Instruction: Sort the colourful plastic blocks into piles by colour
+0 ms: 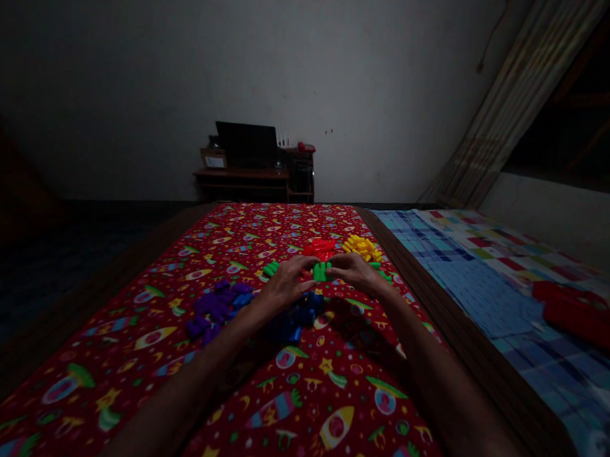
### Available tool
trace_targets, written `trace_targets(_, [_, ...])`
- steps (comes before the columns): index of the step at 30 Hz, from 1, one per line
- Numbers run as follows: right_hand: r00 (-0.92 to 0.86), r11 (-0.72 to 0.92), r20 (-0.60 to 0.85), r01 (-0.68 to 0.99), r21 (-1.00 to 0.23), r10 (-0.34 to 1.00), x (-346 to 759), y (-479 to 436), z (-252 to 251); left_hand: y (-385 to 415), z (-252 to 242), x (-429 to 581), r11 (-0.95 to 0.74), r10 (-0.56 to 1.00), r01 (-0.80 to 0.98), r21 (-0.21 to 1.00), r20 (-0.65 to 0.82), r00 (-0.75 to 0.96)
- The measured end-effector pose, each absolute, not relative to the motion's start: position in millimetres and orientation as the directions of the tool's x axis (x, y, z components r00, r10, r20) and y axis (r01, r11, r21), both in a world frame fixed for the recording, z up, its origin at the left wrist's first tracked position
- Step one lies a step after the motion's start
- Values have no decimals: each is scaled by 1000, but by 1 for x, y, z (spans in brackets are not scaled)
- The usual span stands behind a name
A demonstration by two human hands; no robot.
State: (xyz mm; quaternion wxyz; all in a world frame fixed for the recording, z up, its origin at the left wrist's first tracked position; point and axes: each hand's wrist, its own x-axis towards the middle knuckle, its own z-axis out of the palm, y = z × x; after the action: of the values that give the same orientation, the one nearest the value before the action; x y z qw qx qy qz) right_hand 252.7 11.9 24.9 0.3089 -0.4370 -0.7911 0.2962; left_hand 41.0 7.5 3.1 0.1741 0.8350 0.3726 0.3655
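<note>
The left hand [287, 279] and right hand [357, 270] pinch a green piece [322, 272] between their fingertips over the red patterned cloth [258, 413], one from each side, probably for steadiness. Purple pieces [215, 304], blue pieces [294, 331], red pieces [320, 246] and yellow pieces [362, 248] lie around them, mostly heaped by colour, apparently for sorting at a glance.

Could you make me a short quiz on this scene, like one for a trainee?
1. Multiple choice: what colour is the piece between the left hand and the right hand? A) yellow B) purple C) green
2. True or false: the yellow pile lies farther from the person than the purple pile.
3. Fill in: the piles lie on a patterned cloth whose background is ____.

Key: 1. C; 2. true; 3. red
</note>
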Motion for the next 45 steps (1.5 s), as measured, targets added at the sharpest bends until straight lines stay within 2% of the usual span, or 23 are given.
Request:
trace_targets(4, [-317,386,231,631,-673,920,259,16,27,18,4,27,-657,753,562,502,456,474])
trace_targets(7, [-164,277,250,802,-530,954,285,19,34,36,-3,1,-567,813,692,446,442,380])
trace_targets(10, [-58,133,196,910,-394,979,315,22,36,54,-21,-25,-471,848,790,391,449,283])
trace_targets(13, [22,24,132,941,-338,991,337,24,32,63,-44,-39,-408,892,827,387,362,271])
trace_targets(15, [69,-33,92,939,-343,993,345,26,27,65,-54,-42,-400,901,833,383,330,281])
trace_targets(18, [114,-99,22,931,-352,993,350,29,23,65,-59,-43,-419,889,833,362,352,293])
trace_targets(22, [132,-143,-56,952,-270,990,350,29,23,62,-50,-41,-394,899,849,352,340,276])
trace_targets(24, [162,-169,-46,957,-237,986,350,25,26,60,-41,-39,-341,924,868,362,299,238])
trace_targets(27, [193,-178,46,957,-228,980,346,19,34,59,-26,-36,-254,954,877,407,254,158])
trace_targets(29, [179,-141,134,956,-256,975,339,17,40,57,-16,-32,-223,961,860,458,251,116])
trace_targets(31, [100,-24,219,944,-328,971,325,15,45,54,-7,-25,-238,960,808,539,256,112])
trace_targets(33, [-57,183,281,877,-444,958,305,12,46,46,0,-14,-308,949,698,646,261,177])
trace_targets(35, [-262,403,320,734,-547,911,282,8,43,36,7,1,-378,924,545,748,263,279])
trace_targets(37, [-437,551,340,592,-588,833,263,2,39,25,11,16,-393,899,408,824,252,358])
trace_targets(40, [-517,626,364,550,-553,775,250,-4,37,14,13,32,-334,891,288,898,200,407])
trace_targets(45, [-488,591,343,571,-570,803,254,-4,41,8,7,43,-238,899,201,950,138,416])
